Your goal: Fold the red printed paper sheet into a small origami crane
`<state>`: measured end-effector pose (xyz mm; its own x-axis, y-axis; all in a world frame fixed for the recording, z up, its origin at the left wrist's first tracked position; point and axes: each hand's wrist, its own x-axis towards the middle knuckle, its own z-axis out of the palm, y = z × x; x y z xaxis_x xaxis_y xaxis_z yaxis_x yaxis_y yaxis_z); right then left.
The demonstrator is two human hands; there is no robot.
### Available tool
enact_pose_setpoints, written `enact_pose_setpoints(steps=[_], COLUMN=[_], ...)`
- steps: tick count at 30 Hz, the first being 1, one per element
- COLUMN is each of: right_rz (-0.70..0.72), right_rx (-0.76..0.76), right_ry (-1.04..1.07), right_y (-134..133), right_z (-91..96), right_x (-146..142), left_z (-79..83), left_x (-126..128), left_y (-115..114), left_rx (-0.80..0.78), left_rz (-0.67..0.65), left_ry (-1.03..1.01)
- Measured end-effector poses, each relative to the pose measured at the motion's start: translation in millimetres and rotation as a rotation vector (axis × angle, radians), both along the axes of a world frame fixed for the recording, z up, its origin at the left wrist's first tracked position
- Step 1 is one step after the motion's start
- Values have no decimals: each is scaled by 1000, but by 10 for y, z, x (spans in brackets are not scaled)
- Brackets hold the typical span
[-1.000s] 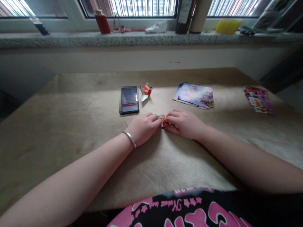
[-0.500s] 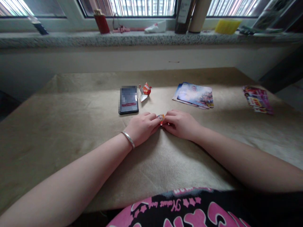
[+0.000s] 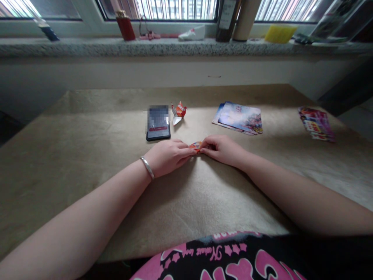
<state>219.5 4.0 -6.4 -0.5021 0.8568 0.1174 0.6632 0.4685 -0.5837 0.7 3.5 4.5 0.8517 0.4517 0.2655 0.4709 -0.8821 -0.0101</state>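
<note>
A small piece of folded orange printed paper [image 3: 195,146] lies low over the table between my hands, partly covered by fingers. My left hand [image 3: 170,155], with a silver bangle on the wrist, has its fingers fairly straight and together, holding the paper's left and near side. At the other end, my right hand [image 3: 223,149] pinches the paper between thumb and forefinger. Just beyond my left hand stands a red and white folded paper bird [image 3: 178,112]. A dark phone [image 3: 158,130] with a blurred-out screen lies left of the bird.
Several glossy picture cards [image 3: 239,118] overlap beyond my right hand. Farther right lies a spread of red and pink printed cards [image 3: 316,123]. A tan cloth [image 3: 72,155] covers the table. Against the window, the stone sill [image 3: 163,48] carries a red bottle [image 3: 126,27] and a yellow block [image 3: 280,34].
My left hand has shifted slightly left and its fingers have straightened. More of the orange paper shows now. My right hand stays nearly in place, still pinching.
</note>
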Motion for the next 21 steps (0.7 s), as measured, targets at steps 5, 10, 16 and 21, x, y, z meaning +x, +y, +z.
enact_pose_setpoints(steps=[5,10,16,21], right_rz=[-35,-31,-16,39], right_rx=[-56,23,40,149], right_ry=[13,-23,46,-13], right_y=[1,7,4,-20], right_z=[17,-15,-55,-29], right_x=[-16,-24,-9,61], left_z=[4,2,-10,-2], left_x=[5,9,42,68], left_y=[-14,-14,-52,-65], left_rx=[70,86,138,129], left_rz=[-17,-24,34,62], left_ry=[44,39,97,146])
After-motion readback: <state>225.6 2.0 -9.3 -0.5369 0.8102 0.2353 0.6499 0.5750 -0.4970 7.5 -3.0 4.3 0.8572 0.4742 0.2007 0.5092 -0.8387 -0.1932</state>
